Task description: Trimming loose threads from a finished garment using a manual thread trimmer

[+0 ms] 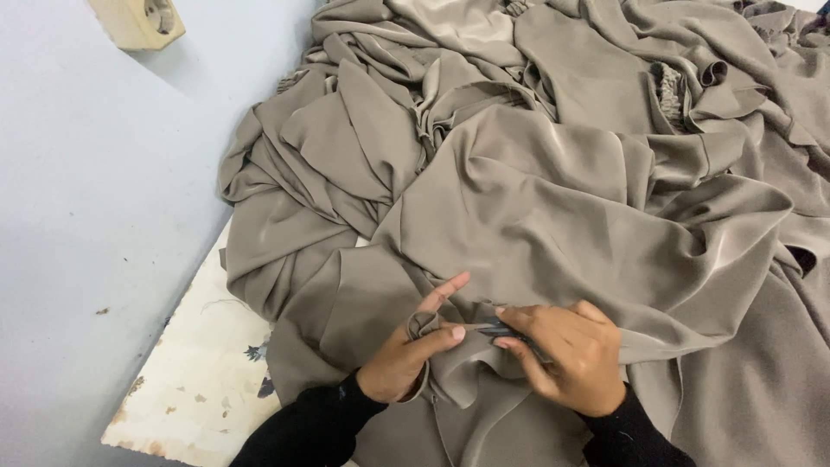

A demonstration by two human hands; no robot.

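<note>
Taupe fabric pinched between left hand, right hand.

This looked like a small sewing or tailoring workroom. A big heap of taupe cloth covered most of a worn bench whose pale, stained top showed only at the cloth's left edge. Left of the bench stood a plain light-blue wall, scuffed, with a cream socket mounted near the cloth's upper left.
</note>
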